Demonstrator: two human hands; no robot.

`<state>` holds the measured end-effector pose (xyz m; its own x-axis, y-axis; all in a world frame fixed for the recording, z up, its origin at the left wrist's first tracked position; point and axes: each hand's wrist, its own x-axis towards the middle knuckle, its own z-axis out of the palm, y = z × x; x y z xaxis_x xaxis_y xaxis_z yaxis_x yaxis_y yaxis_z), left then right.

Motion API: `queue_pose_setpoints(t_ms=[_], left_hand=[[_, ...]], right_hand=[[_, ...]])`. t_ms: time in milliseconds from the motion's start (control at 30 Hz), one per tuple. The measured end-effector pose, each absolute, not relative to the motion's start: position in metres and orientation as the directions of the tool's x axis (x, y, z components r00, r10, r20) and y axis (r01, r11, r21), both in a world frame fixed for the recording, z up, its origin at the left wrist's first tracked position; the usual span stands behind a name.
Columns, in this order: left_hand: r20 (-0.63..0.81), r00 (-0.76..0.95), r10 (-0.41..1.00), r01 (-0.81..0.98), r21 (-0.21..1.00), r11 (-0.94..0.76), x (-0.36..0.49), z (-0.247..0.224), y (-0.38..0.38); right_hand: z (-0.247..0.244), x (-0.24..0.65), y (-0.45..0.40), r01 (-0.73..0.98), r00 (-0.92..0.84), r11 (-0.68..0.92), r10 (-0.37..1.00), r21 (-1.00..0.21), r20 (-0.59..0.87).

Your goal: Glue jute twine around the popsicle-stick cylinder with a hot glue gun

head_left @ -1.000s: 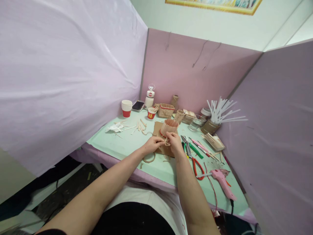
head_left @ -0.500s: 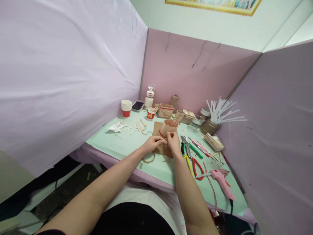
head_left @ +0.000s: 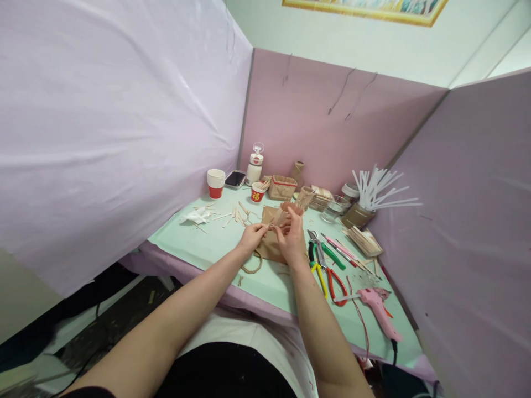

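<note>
1. My left hand (head_left: 251,236) pinched the twine (head_left: 271,226) shut; my right hand (head_left: 292,240) reached round the stick pot (head_left: 282,216) on cardboard (head_left: 274,251), its closure unclear.
2. The red cup (head_left: 256,195) held small sticks (head_left: 264,186).
3. The brown holder (head_left: 357,217) held white rods (head_left: 375,190).

I'm reading one gold character, 福, on the red band of the small paper cup (head_left: 258,192) here.
</note>
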<state>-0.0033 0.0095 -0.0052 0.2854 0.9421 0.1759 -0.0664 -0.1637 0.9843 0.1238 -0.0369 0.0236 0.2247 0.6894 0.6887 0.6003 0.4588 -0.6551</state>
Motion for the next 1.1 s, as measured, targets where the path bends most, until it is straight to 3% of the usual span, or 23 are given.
queue_pose_setpoints(t_ms=[100, 233, 300, 500, 1100], left_hand=[[0.182, 0.283, 0.942, -0.059, 0.983, -0.172, -0.0038, -0.0039, 0.0083], [0.218, 0.289, 0.932, -0.048, 0.976, -0.214, -0.0044, -0.0014, 0.0080], [0.241, 0.298, 0.923, -0.040, 0.970, -0.241, -0.0040, 0.0001, 0.0075], [0.293, 0.326, 0.899, -0.008, 0.951, -0.308, -0.0017, 0.0021, 0.0057], [0.287, 0.329, 0.900, 0.015, 0.951, -0.309, -0.0007, -0.0006, 0.0044]], right_hand=[[0.0232, 0.1252, -0.0361, 0.599, 0.263, 0.427, 0.694, -0.677, 0.670], [0.0213, 0.1254, -0.0342, 0.629, 0.040, 0.502, 0.742, -0.594, 0.669], [0.0206, 0.1258, -0.0334, 0.626, 0.024, 0.518, 0.734, -0.582, 0.679], [0.0200, 0.1284, -0.0318, 0.662, 0.096, 0.428, 0.765, -0.615, 0.637], [0.0223, 0.1300, -0.0311, 0.392, 0.321, 0.268, 0.857, -0.880, 0.404]])
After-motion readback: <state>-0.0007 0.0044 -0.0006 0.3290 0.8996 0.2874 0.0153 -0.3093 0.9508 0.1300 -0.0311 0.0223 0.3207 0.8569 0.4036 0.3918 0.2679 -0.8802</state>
